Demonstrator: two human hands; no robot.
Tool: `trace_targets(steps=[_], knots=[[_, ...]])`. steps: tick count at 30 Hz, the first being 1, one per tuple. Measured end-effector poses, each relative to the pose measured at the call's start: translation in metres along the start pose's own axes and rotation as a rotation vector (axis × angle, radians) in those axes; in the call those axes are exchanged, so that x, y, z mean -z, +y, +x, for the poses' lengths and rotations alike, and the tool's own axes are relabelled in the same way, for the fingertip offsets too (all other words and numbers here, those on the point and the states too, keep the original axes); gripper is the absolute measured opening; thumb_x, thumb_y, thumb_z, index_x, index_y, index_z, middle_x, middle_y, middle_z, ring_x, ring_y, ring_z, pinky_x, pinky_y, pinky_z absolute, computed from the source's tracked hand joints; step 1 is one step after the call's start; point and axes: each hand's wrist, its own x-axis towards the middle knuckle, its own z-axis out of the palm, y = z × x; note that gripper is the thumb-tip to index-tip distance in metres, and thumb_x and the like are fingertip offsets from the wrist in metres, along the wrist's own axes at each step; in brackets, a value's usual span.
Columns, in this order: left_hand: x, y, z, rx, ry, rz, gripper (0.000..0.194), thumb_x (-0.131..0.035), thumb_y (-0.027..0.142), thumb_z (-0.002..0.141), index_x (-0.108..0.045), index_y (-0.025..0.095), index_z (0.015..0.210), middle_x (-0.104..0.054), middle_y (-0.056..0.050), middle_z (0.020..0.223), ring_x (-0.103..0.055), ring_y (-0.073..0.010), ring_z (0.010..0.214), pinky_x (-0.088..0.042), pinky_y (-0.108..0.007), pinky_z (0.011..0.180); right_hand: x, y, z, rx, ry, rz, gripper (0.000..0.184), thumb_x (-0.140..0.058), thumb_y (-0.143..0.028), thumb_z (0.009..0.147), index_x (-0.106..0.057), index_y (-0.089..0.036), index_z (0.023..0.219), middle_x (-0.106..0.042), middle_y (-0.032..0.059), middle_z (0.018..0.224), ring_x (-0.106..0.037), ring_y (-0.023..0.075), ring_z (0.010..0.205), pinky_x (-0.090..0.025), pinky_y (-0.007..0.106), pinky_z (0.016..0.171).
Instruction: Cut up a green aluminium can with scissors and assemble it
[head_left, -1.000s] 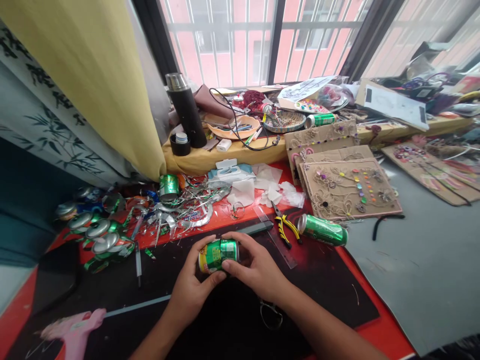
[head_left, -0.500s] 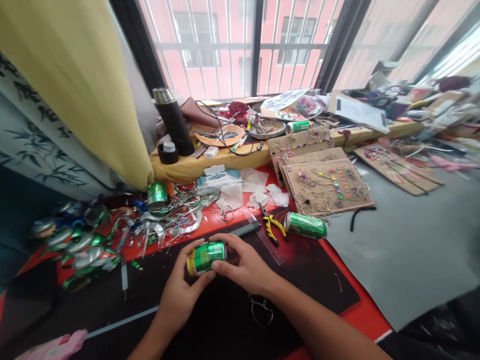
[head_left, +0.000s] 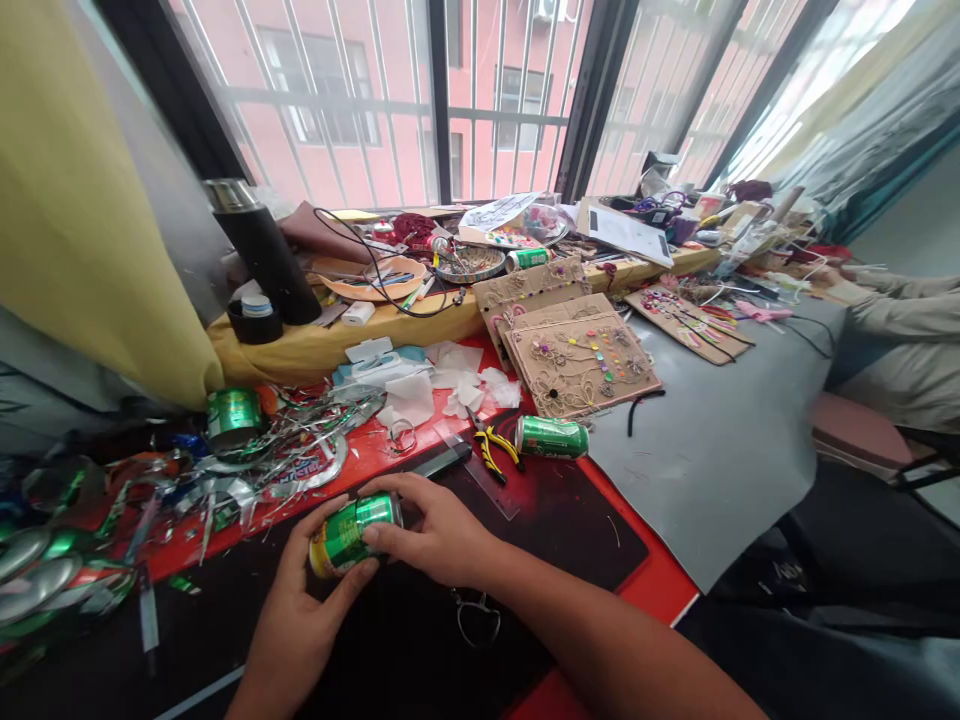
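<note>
I hold a slim green aluminium drink can (head_left: 358,533) in both hands, tilted, with its yellow end low against my left hand (head_left: 296,605), just above a black rubbery desk mat (head_left: 570,535). My right hand (head_left: 433,522) comes over the upper end, and my fingers (head_left: 409,488) curl closed around the body from both sides, gripping the can between them. It should feel light, though I cannot tell from here whether anything is inside. The thin wall will dent if I squeeze its middle, and the glossy print may slip, so the firmest hold is a gentle wrap near the stiffer rims. Just beyond my right hand, a pair of yellow-handled pliers (head_left: 491,450) lies beside a second green can (head_left: 551,437) on its side, and a clear plastic ruler (head_left: 487,480) rests on the mat. To the left, on the red worktop (head_left: 660,590), glittering shredded can strips (head_left: 300,445) surround an upright green can (head_left: 235,418), with flattened can ends (head_left: 37,575) at the edge of view. Farther off sit white tissues (head_left: 409,400) and a cardboard panel decorated with twine (head_left: 577,355).
</note>
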Motion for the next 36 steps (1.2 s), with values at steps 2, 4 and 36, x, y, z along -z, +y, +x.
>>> trace_targets(steps=[2, 4, 36], knots=[[-0.001, 0.001, -0.001, -0.003, -0.003, 0.000, 0.068, -0.089, 0.050, 0.080, -0.062, 0.029, 0.139, -0.069, -0.011, 0.145, -0.068, -0.0373, 0.131, -0.056, -0.050, 0.111, 0.000, 0.002, 0.000, 0.012, 0.003, -0.013, 0.043, -0.081, -0.045, 0.094, -0.073, -0.030, 0.134, -0.073, 0.0062, 0.129, -0.070, 0.0252, 0.110, -0.061, 0.038, 0.093], [-0.002, 0.004, -0.002, 0.001, -0.007, 0.009, 0.067, -0.088, 0.050, 0.081, -0.062, 0.029, 0.139, -0.069, -0.011, 0.144, -0.069, -0.0370, 0.130, -0.056, -0.049, 0.111, -0.001, 0.004, 0.000, 0.018, 0.001, -0.011, 0.042, -0.081, -0.042, 0.095, -0.072, -0.030, 0.134, -0.073, 0.0062, 0.129, -0.070, 0.0255, 0.111, -0.061, 0.039, 0.094], [-0.011, 0.015, -0.013, -0.070, 0.020, -0.100, 0.070, -0.085, 0.043, 0.088, -0.053, 0.028, 0.148, -0.064, -0.011, 0.148, -0.065, -0.0334, 0.135, -0.054, -0.047, 0.112, -0.005, 0.002, -0.006, -0.056, -0.055, 0.102, 0.044, -0.074, -0.039, 0.099, -0.066, -0.028, 0.141, -0.072, 0.0101, 0.131, -0.072, 0.0269, 0.104, -0.062, 0.039, 0.084]])
